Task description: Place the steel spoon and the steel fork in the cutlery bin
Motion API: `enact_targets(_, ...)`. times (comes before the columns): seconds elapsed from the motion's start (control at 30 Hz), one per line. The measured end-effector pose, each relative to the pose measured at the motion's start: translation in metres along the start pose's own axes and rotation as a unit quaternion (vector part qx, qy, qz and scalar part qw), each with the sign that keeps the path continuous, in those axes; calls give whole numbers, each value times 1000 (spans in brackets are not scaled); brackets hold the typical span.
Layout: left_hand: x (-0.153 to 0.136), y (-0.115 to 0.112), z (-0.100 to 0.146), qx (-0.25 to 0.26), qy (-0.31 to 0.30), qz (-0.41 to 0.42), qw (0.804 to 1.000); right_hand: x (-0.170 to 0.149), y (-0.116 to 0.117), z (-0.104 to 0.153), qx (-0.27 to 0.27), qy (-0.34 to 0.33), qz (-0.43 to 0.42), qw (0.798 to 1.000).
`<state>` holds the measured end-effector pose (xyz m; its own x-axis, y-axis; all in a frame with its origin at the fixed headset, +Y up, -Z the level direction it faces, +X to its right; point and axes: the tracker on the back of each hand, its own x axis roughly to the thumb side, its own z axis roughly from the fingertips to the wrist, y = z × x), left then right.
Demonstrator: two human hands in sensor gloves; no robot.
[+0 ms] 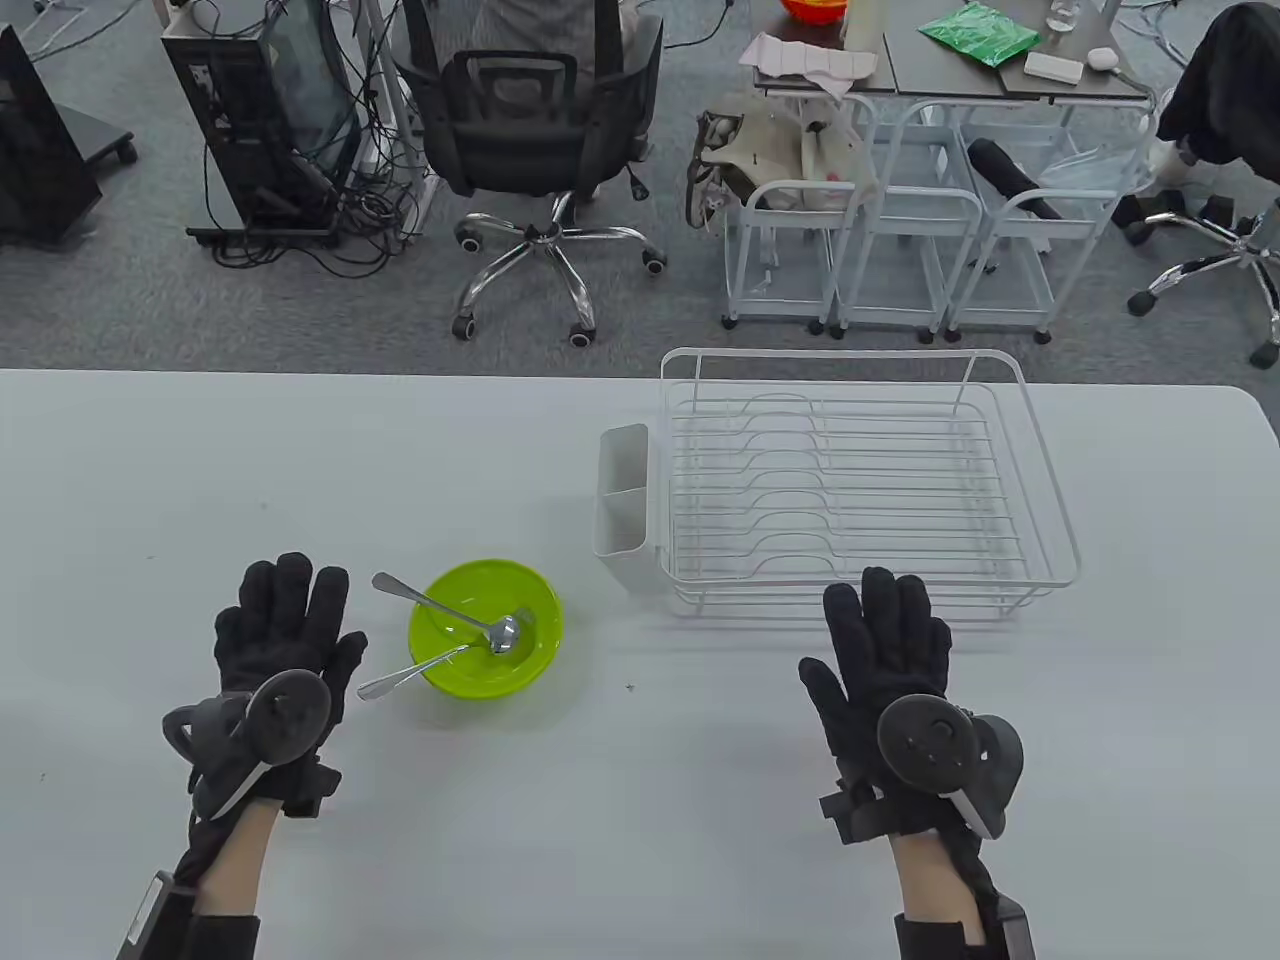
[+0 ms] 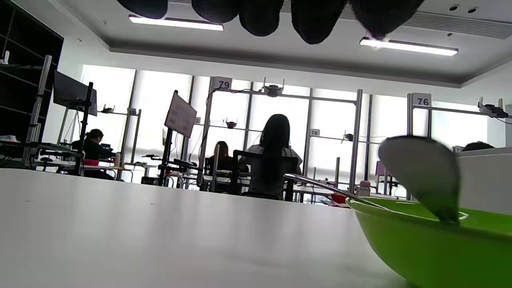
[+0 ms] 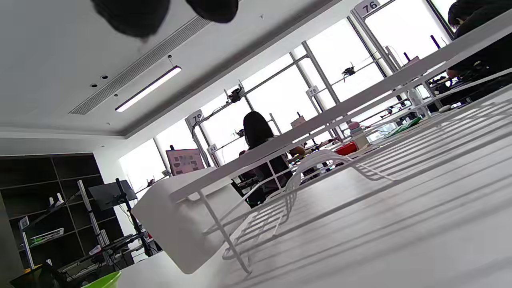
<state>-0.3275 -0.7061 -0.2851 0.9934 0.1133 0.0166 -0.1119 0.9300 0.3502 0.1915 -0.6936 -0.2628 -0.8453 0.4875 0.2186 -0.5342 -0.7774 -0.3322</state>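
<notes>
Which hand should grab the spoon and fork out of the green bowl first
Left. The left hand lies flat right beside the green bowl, where the spoon and fork handles stick out towards it. The right hand rests farther off, before the dish rack.

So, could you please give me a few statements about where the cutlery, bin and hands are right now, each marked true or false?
1. The spoon and fork lie in the green bowl. True.
2. The cutlery bin hangs on the rack's right end. False: it is on the left end.
3. The left hand grips the fork. False: it holds nothing.
4. The right hand is empty, near the rack. True.
5. The bin already holds cutlery. False: it looks empty.
</notes>
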Motion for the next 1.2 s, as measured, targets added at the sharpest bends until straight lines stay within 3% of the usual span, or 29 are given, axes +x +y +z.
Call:
enact_targets(0.67, -7, 8, -4, -5, 5, 22, 1000, -2, 5, 0, 21, 15, -14, 1000)
enact_targets(0.8, -11, 14, -9, -10, 23, 67, 997, -2, 3, 0, 21, 15, -22, 999)
enact_targets(0.9, -5, 21, -19, -12, 20, 112, 993, -3, 2, 0, 19, 17, -30, 999)
enact_targets(1.0, 6, 30, -36, -21, 9, 89, 996, -2, 0, 0, 18, 17, -36, 999)
enact_targets(1.13, 12, 28, -68, -82, 6, 75, 994, -2, 1, -1, 19, 14, -40, 999)
enact_targets(1.2, 10, 20, -87, -136, 14, 62, 989, -2, 1, -1, 20, 14, -42, 999)
